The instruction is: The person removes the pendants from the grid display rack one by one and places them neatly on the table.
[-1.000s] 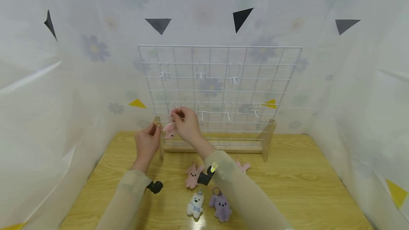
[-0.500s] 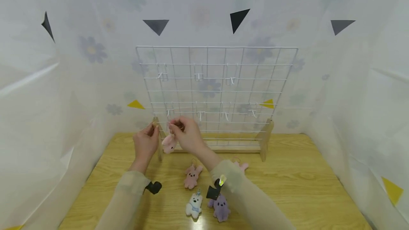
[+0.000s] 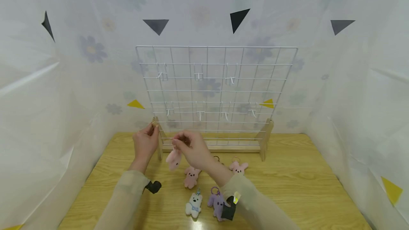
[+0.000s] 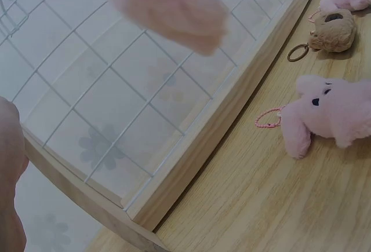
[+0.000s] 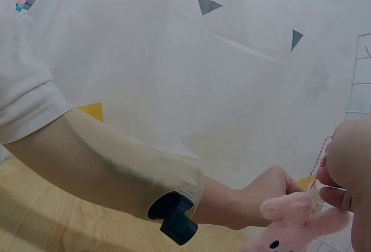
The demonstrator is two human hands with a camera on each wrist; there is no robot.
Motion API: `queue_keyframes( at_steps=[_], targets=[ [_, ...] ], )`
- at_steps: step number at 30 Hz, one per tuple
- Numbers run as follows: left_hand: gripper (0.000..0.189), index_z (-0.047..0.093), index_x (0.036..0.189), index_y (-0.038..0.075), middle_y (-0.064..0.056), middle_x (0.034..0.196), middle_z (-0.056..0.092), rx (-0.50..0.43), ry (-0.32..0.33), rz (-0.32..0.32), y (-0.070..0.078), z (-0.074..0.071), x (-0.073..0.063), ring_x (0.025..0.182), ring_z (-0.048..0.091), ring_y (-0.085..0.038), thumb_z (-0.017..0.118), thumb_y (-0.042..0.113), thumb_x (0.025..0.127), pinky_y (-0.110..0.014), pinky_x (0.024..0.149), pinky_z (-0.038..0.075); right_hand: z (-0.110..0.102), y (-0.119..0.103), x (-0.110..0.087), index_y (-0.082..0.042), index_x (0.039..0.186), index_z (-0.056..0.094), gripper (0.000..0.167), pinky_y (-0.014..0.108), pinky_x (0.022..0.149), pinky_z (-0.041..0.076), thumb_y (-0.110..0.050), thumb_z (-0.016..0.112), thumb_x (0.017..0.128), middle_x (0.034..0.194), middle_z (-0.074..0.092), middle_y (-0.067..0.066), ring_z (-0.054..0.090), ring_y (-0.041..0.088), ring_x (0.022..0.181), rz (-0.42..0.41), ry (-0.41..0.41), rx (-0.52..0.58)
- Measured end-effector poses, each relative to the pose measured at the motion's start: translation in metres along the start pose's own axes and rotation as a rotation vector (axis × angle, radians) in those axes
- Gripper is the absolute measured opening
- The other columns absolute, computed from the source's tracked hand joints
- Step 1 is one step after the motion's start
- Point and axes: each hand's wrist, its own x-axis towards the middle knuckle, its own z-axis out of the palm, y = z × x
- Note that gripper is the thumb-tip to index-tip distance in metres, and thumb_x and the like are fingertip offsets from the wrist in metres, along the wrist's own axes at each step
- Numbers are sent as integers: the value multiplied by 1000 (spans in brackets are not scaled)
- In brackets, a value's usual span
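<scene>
My right hand pinches the strap of a pink plush keychain with long ears, which dangles in front of the wire grid rack. In the right wrist view, a pink-and-white braided loop runs from the plush up to the fingers. My left hand pinches the top of the rack's left wooden support. Below the right hand another pink plush keychain lies on the table. A blurred pink shape fills the top of the left wrist view; I cannot tell its parts.
White hooks hang on the grid in two rows. On the wooden table lie a white bear keychain, a purple plush, a pink rabbit and a brown plush. Patterned sheeting surrounds the table.
My right hand has moved down and slightly right, carrying the pink plush away from the lower-left hook. The left hand has stayed on the wooden support.
</scene>
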Motion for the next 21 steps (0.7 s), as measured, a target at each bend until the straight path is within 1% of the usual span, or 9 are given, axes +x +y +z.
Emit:
queue_keyframes(
  at_steps=[3, 6, 9, 11, 14, 18, 21],
  targets=[
    [23, 74, 117, -10, -27, 102, 74, 5, -17, -40, 2, -1, 0, 87, 78, -38, 74, 4, 98, -18, 71, 59, -1, 0, -9, -1, 105, 74, 14, 27, 70, 59, -10, 63, 108, 96, 74, 10, 71, 26, 83, 16, -26, 14],
    [26, 72, 120, -11, -29, 105, 74, 4, -37, -71, 3, -2, -1, 89, 78, -39, 73, 6, 100, -24, 72, 61, -2, -1, -19, 1, 108, 74, 16, 28, 72, 60, -11, 63, 108, 99, 75, 7, 71, 26, 85, 46, -53, 23],
    [28, 70, 122, -12, -30, 107, 73, -5, -54, -100, 3, -3, -2, 91, 77, -40, 72, 6, 100, -22, 73, 60, 0, -2, -28, 1, 110, 74, 16, 28, 73, 60, -11, 63, 108, 101, 75, 3, 71, 25, 86, 64, -84, 28],
    [28, 70, 122, -12, -29, 108, 73, -6, -62, -118, 3, -4, -3, 92, 77, -39, 72, 6, 101, -20, 72, 59, 1, -2, -34, 0, 111, 74, 15, 27, 71, 60, -12, 64, 108, 101, 74, 1, 71, 24, 85, 70, -103, 20],
    [29, 70, 123, -11, -29, 108, 73, -10, -65, -137, 4, -4, -3, 93, 77, -39, 72, 7, 101, -21, 73, 60, 3, -2, -42, -4, 110, 74, 13, 26, 68, 59, -13, 65, 108, 101, 74, -2, 71, 24, 84, 81, -124, 21],
    [29, 70, 123, -12, -28, 108, 73, -13, -59, -134, 5, -4, -2, 94, 77, -39, 72, 8, 101, -24, 73, 61, 7, 2, -51, -2, 111, 74, 15, 23, 66, 57, -13, 65, 108, 99, 74, -5, 70, 27, 83, 110, -144, 38],
    [29, 70, 122, -12, -29, 108, 73, -23, -54, -123, 5, -3, -1, 94, 77, -40, 72, 7, 101, -20, 73, 59, 11, 6, -57, -1, 110, 74, 14, 21, 64, 55, -12, 65, 107, 98, 74, -6, 70, 30, 81, 125, -153, 46]
  ],
)
